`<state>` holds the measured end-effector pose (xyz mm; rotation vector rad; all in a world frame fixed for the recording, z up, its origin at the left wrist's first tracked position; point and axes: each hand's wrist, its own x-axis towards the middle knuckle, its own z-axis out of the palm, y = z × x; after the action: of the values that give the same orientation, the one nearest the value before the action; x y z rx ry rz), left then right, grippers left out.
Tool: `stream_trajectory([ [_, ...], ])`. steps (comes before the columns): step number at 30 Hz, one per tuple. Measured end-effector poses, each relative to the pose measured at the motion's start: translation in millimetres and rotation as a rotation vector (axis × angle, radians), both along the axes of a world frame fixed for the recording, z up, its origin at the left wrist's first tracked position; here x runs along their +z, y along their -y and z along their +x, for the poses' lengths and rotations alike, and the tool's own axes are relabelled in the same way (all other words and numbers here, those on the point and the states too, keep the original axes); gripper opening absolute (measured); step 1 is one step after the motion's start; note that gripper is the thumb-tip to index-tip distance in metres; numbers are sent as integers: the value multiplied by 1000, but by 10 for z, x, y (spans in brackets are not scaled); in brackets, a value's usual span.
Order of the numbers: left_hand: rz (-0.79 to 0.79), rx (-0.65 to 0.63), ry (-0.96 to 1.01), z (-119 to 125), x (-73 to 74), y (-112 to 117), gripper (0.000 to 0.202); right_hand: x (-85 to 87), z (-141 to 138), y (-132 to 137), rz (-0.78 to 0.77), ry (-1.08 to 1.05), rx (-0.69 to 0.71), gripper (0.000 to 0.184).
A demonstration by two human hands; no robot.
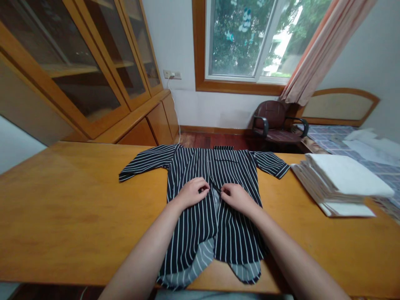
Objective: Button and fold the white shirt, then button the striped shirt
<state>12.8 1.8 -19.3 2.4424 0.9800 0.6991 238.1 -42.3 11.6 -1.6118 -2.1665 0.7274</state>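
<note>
A black shirt with white stripes (190,225) lies spread front side up, its sleeves out to both sides and its collar at the far table edge. Its front is parted from about mid-chest down, showing the paler inside. My left hand (193,192) rests on the shirt's left half, thumb and fingers pinched at the front edge. Opposite it, my right hand (236,196) pinches the other front edge, pulled slightly up and apart. The hem hangs unevenly near the front of the table, with the grey inner side showing.
The shirt lies on a wooden table (78,216). To the right stands a stack of folded white material (346,175). Beyond the table are a brown armchair (275,121), a bed (331,137) and a window. A glass-fronted cabinet (131,108) lines the left side.
</note>
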Motion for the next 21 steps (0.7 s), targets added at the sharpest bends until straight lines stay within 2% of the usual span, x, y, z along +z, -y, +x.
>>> stream_trajectory([
  [5, -7, -69, -21, -9, 63, 44, 7, -27, 63, 24, -47, -113, -70, 9],
  [11, -6, -131, -104, -21, 111, 87, 17, -6, -11, -73, -135, -266, -126, 11],
  [16, 62, -132, -130, 9, 87, 104, 13, -131, -32, -139, -213, -393, -113, 10],
  [21, 108, -152, -152, 43, 90, 108, 9, -209, 53, -96, -344, -528, -112, 14],
])
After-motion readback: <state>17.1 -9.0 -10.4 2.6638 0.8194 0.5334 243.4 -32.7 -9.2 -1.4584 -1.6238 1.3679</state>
